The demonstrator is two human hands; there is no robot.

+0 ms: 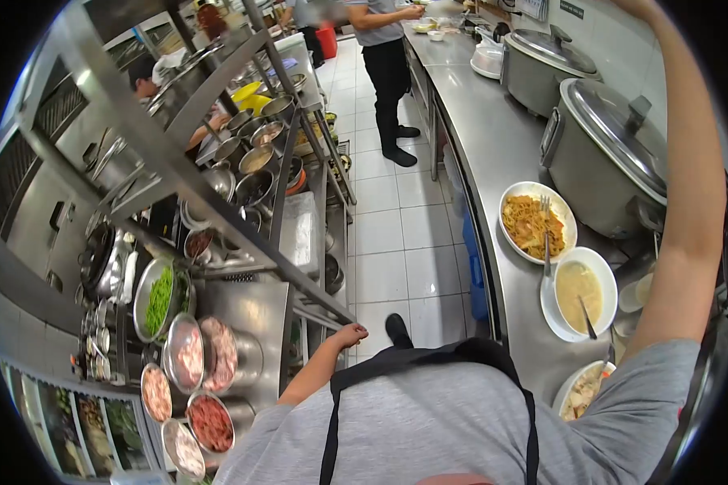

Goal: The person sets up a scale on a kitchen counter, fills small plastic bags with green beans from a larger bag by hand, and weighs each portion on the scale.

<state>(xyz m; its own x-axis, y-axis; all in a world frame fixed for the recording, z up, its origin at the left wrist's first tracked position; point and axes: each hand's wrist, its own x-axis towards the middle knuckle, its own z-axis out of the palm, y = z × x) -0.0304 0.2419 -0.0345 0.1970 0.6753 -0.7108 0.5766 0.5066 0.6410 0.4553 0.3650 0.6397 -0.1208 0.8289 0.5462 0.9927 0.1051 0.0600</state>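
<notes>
In the head view, we hold our hands well apart. Our left hand (pixel 349 335) is loosely curled just beside the steel bar (pixel 271 253) (contact, we cannot tell). Our right hand (pixel 632 5), raised and cut off, hides its grip. The bar lies up-left of the nearer left hand, along the rack's (pixel 133 121) right edge; its long axis slants, lower end pointing handward.

"What of the right grip (pixel 635 6)?"
"The top edge cuts it off; anything it touches is out of sight."
"And the left grip (pixel 350 335)?"
"Too small to tell whether it holds anything."
"The lowest bowl (pixel 561 392) on the tabletop (pixel 465 93)?"
"Partly hidden by the grey sleeve (pixel 655 396)."
"That wall label (pixel 572 10)?"
"Too small to read."
</notes>
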